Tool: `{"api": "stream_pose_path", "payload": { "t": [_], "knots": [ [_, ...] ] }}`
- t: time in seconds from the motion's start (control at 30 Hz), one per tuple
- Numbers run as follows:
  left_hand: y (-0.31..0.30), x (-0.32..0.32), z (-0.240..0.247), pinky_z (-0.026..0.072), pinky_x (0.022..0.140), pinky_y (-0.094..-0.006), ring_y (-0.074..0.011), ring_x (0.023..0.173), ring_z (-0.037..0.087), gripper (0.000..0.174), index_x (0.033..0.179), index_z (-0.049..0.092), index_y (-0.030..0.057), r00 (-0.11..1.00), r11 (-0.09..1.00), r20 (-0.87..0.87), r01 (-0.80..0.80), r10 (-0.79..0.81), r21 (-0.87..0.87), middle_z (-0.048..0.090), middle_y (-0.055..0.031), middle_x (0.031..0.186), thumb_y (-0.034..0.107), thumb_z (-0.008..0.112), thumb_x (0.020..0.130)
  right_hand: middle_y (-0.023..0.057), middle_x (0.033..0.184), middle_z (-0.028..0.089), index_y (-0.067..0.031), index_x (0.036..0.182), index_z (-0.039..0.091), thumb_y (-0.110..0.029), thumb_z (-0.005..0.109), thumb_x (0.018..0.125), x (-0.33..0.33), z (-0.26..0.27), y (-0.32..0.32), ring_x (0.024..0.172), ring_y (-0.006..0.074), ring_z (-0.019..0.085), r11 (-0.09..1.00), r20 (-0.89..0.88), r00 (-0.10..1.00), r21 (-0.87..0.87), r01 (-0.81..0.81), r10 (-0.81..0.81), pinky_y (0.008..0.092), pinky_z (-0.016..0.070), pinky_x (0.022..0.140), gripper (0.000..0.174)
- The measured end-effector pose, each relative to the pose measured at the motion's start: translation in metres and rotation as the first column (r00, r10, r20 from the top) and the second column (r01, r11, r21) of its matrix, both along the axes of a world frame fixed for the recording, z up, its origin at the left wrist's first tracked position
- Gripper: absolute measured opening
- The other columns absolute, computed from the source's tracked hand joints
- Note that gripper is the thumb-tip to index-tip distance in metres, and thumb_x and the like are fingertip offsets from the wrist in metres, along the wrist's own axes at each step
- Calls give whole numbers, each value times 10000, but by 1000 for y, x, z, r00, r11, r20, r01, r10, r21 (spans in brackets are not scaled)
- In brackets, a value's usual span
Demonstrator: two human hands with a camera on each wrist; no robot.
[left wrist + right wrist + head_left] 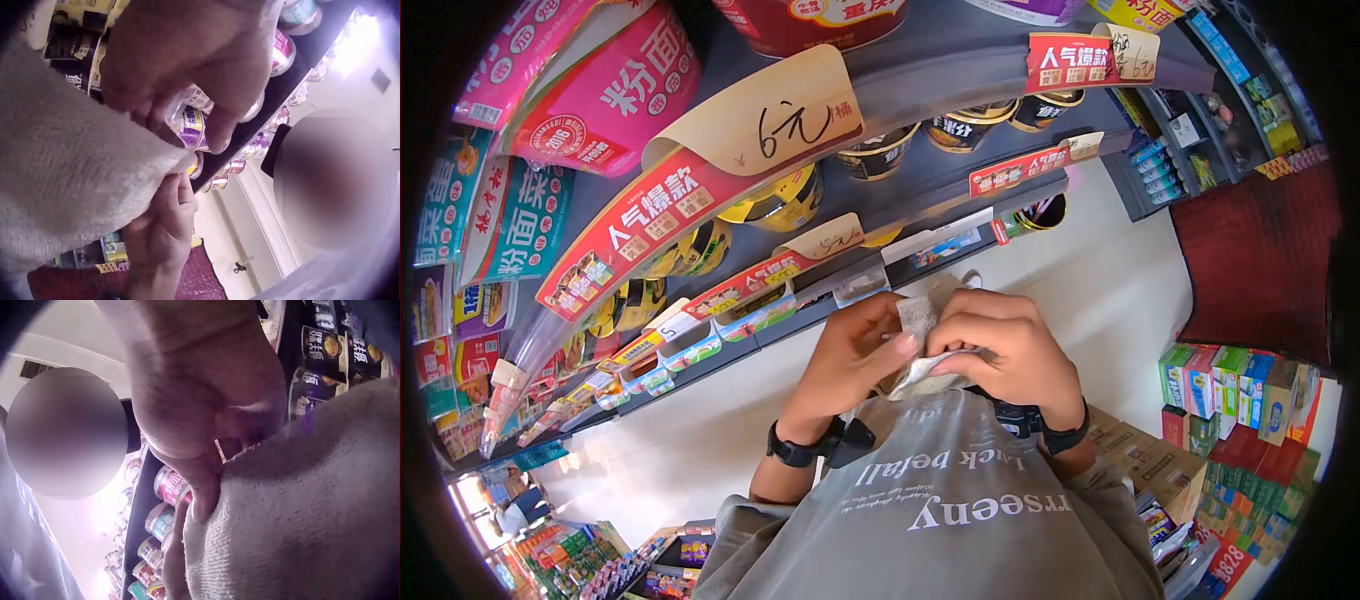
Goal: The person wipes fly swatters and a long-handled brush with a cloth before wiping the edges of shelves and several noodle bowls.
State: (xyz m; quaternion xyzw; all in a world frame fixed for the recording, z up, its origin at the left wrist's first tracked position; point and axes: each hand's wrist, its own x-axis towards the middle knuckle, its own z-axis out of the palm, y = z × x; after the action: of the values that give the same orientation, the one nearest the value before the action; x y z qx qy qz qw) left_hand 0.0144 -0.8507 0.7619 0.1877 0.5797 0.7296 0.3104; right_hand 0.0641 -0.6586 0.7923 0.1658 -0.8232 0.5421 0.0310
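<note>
Both hands are raised in front of the person's chest, close together on a pale, ribbed cloth. The right hand pinches its edge between thumb and curled fingers. From the other side the left hand holds the cloth, fingers bent and thumb pointing towards the right hand. In the left wrist view the cloth spreads wide and hides most of the left fingertips. The right thumb presses on the folded rim in the right wrist view, with the right fingers largely hidden behind the fabric.
A store shelf with tubs of instant noodles curves across the front, carrying a price card. Stacked cartons stand at right below a dark red cover. Cardboard boxes are beside the person. Pale floor lies below.
</note>
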Motion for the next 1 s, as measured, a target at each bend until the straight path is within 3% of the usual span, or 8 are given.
{"api": "stream_pose_path", "payload": {
  "t": [0.1,0.23,0.27,0.37,0.53,0.77,0.87,1.0],
  "knots": [
    [7,0,2,438,587,-254,-86,696,501,236,1038,566,-14,997,974,-39,-75,68,-216,584,-35,830,161,611,886,68,740,566,-18,791,621,-40,746,647,-3,-5,-3,681,232,551,999,-75,997,41,6,-3,322,432,609,192],
    [11,-10,5,466,583,-292,-209,634,592,167,962,595,-31,752,774,-604,-540,266,-332,618,-157,803,85,626,845,92,790,581,-25,821,604,-39,717,675,-5,1,3,736,285,558,999,-102,995,32,27,-23,364,443,654,186],
    [12,-14,7,482,614,-321,-288,678,620,163,965,602,-37,679,738,-681,-603,274,-303,623,-198,821,31,629,819,91,785,587,-24,817,603,-38,717,674,-6,1,4,732,284,559,999,-126,992,27,32,-28,363,442,653,184],
    [8,-18,11,489,635,-336,-296,707,632,172,962,606,-33,631,740,-747,-602,211,-299,629,-188,841,-3,636,796,86,764,599,-21,812,602,-29,717,669,-6,3,3,715,280,561,997,-148,987,32,71,-66,357,445,655,184],
    [10,-13,13,482,721,-384,-361,829,593,213,961,600,-15,672,928,-740,-297,36,-225,621,-176,916,-19,634,750,86,752,605,-30,818,610,-27,721,671,-10,-3,-5,705,278,570,984,-208,965,48,173,-160,353,454,651,184],
    [4,-14,10,460,709,-412,-367,809,577,220,980,583,-12,729,952,-681,-155,-70,-263,601,-177,879,-26,593,760,92,781,623,-41,851,615,-25,733,673,-11,-9,-5,721,286,586,967,-164,959,77,244,-229,359,464,644,214],
    [3,-14,12,482,706,-356,-327,798,603,286,984,603,-24,772,951,-631,-133,-77,-280,607,-168,920,-79,578,704,92,791,627,-45,874,611,-26,735,671,-12,-9,-6,727,288,587,967,-118,967,88,238,-227,362,466,651,239],
    [5,-19,13,439,725,-420,-373,830,542,269,1016,555,-19,751,960,-646,-59,-137,-273,556,-181,887,-56,555,749,89,803,632,-55,892,609,-48,735,675,-12,-6,-7,739,295,587,956,-82,967,153,252,-242,371,463,683,251]
  ]
}}
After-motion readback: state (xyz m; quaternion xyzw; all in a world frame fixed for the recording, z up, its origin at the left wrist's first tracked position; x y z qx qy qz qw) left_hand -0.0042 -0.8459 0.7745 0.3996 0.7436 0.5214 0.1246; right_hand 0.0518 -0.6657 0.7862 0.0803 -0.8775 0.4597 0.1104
